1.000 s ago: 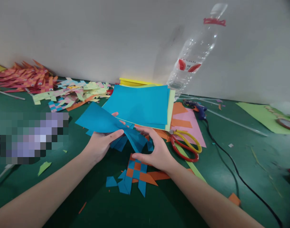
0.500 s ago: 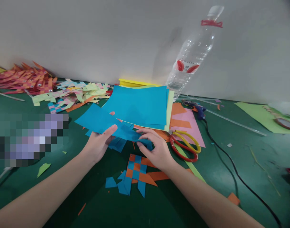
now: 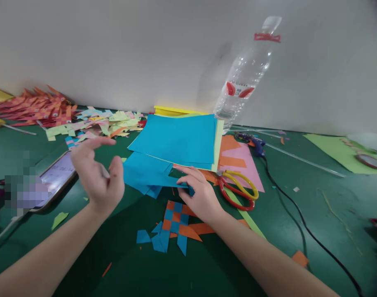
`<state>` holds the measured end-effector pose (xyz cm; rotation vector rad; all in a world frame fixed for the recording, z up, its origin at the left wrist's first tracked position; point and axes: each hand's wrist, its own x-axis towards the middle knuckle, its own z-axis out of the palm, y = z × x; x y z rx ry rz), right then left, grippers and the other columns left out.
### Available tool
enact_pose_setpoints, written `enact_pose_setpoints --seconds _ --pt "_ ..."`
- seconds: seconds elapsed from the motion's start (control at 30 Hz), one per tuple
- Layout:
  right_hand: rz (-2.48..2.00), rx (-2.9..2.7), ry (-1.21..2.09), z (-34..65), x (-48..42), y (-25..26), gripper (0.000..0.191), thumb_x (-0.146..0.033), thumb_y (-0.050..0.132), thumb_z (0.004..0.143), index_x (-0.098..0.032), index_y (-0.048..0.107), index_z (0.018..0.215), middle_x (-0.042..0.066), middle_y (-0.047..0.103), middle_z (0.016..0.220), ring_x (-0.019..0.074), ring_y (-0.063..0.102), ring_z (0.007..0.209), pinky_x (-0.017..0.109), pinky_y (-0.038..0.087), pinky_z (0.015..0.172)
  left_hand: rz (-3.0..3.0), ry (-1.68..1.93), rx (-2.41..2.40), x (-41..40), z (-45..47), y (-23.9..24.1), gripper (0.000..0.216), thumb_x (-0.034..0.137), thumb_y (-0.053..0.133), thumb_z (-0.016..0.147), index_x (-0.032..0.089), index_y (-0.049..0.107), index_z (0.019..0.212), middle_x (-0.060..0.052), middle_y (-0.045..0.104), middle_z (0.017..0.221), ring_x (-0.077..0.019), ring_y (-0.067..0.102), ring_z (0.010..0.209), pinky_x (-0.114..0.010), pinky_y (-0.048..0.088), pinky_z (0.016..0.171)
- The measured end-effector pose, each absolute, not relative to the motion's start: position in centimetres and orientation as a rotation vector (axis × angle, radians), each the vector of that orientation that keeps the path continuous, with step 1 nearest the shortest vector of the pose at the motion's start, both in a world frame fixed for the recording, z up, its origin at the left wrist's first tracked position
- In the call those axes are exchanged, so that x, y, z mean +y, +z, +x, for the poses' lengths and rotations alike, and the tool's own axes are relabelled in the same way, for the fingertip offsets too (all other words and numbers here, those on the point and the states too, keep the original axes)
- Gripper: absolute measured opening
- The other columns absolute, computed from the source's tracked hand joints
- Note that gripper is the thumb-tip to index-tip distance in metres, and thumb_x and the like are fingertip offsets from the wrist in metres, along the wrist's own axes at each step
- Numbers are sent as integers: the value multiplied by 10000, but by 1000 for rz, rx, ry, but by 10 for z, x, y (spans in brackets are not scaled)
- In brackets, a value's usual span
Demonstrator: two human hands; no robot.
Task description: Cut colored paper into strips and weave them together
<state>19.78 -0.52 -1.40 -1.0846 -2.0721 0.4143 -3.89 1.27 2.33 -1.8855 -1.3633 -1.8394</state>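
Observation:
My right hand (image 3: 200, 194) pinches the near edge of a loose blue paper sheet (image 3: 146, 173) that lies flat on the green table (image 3: 287, 231). My left hand (image 3: 97, 177) hovers to the left of that sheet, fingers apart and slightly blurred, holding nothing. Just in front of my right hand lies a woven blue and orange paper piece (image 3: 175, 225). Behind the loose sheet sits a stack of blue and yellow-green paper (image 3: 179, 138).
Yellow and red scissors (image 3: 239, 190) lie right of my right hand on pink and orange paper (image 3: 237, 159). A clear plastic bottle (image 3: 245, 76) stands by the wall. A blue glue gun (image 3: 253, 142) with a black cord, a phone (image 3: 57, 173) and piles of woven paper (image 3: 83, 123) lie around.
My left hand let go of the blue sheet and moved left and up, opening. The sheet dropped flat onto the table, with my right hand still on its edge.

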Motion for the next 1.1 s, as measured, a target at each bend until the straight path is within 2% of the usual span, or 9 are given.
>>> enact_pose_setpoints --seconds 0.13,0.27,0.37,0.5,0.6,0.7,0.83,0.93,1.1 --pt "-972 -2186 291 198 -6 -14 210 -77 521 830 -235 631 913 88 664 1250 232 559 1244 579 285 1139 -2274 -1426 -1057 3 -29 14 272 202 618 812 281 564 1066 -26 675 986 -264 608 1003 -517 355 1032" --pt "-932 -2264 261 196 -8 -13 329 -50 404 879 -253 656 935 43 711 1156 216 569 1228 589 250 1146 -2674 -1078 -1017 5 -22 3 347 194 549 859 277 554 1197 -45 682 1131 -263 600 1076 -486 349 1048" --pt "-941 -2169 263 195 -11 -6 408 -46 330 910 -268 665 974 39 727 1087 209 617 1135 559 313 1108 -2784 -908 -1077 11 -19 -1 359 218 487 907 234 521 1263 -88 647 1207 -274 568 1147 -480 354 1048" --pt "-1062 -1903 207 207 -9 13 339 -94 385 903 -288 644 1007 60 705 1025 250 631 1020 496 465 909 -2842 -765 -1123 18 -20 -5 342 241 428 943 241 509 1275 -85 647 1203 -261 578 1150 -485 342 1071" --pt "-1286 -1704 46 232 5 25 210 -207 458 899 -247 590 1058 98 652 1033 261 603 969 457 474 847 -2843 -740 -1182 19 -20 -8 342 268 407 956 229 505 1282 -96 648 1202 -270 580 1156 -503 345 1074" --pt "-1605 -1573 83 262 24 24 229 -349 472 901 -195 553 1050 118 639 969 261 597 870 420 470 759 -2834 -773 -1234 18 -19 -8 347 291 403 965 213 497 1290 -108 638 1227 -287 566 1184 -514 362 1066" --pt "-1856 -1618 217 282 36 12 291 -455 432 914 -215 569 821 102 668 809 271 609 775 389 427 687 -2853 -874 -1302 14 -15 -3 357 308 406 966 197 501 1292 -119 628 1248 -306 555 1201 -524 377 1054" --pt "-1850 -1679 238 279 37 7 427 -507 366 934 -245 484 618 83 636 680 260 591 686 372 398 644 -2862 -897 -1422 15 -9 2 372 341 400 968 190 509 1290 -130 621 1256 -311 558 1193 -505 420 1011" --pt "-1849 -1664 275 268 38 11 485 -555 318 941 -242 500 618 77 642 654 257 612 673 349 408 617 -2952 -756 -1454 37 10 1 434 434 437 948 165 537 1274 -158 506 1411 -330 439 1330 -509 354 1074"
